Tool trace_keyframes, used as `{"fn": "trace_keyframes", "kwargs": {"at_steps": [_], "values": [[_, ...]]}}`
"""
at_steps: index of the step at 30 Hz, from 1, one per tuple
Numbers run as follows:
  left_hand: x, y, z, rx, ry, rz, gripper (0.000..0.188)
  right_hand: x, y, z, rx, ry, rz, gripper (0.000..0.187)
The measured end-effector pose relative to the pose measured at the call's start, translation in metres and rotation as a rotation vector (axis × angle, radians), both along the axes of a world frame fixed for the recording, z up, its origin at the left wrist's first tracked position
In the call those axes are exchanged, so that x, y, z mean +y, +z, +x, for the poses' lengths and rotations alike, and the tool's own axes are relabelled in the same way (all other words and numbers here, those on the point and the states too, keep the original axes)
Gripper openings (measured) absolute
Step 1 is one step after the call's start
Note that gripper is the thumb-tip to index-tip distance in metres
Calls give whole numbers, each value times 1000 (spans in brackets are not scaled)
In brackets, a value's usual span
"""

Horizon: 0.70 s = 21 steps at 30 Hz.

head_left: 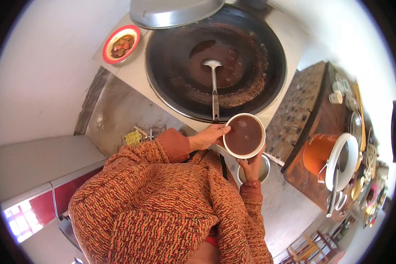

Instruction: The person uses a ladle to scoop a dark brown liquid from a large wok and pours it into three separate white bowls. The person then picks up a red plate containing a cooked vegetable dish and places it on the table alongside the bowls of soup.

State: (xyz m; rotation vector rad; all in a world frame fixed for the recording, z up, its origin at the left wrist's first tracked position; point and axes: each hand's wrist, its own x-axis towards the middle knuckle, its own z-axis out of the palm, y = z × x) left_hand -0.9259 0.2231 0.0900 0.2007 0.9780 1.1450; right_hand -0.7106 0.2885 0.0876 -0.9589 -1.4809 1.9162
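Just right of the frame's middle, a white bowl point(244, 135) full of dark brown liquid is held between both hands: the left hand point(208, 137) has its fingers grasping the bowl's left rim, and the right hand point(251, 167) cups it from below. Above it, a ladle point(214, 83) rests in the big black wok point(215, 61). At upper left, a red-rimmed plate point(121, 44) sits on the counter point(134, 72).

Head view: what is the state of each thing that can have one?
White bowl: full of dark liquid, held by both hands.
Left hand: gripping the rim.
Right hand: supporting underneath.
Wok: uncovered, dark liquid inside.
Ladle: resting in wok.
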Motion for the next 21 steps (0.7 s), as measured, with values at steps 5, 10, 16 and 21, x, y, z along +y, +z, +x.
{"fn": "trace_keyframes", "kwargs": {"at_steps": [5,10,16,21], "values": [[-12,2,7,-24,22,36,50,-3,-13,6,20,-15,7,116],[-36,16,1,131,-3,-50,58,-10,-11,16,46,-132,-98,96],[-71,35,-47,142,104,-138,33,-27,-42,48,-244,-439,-107,44],[-93,24,-130,197,269,-187,33,-67,-64,51,-333,-471,-233,25]]}}
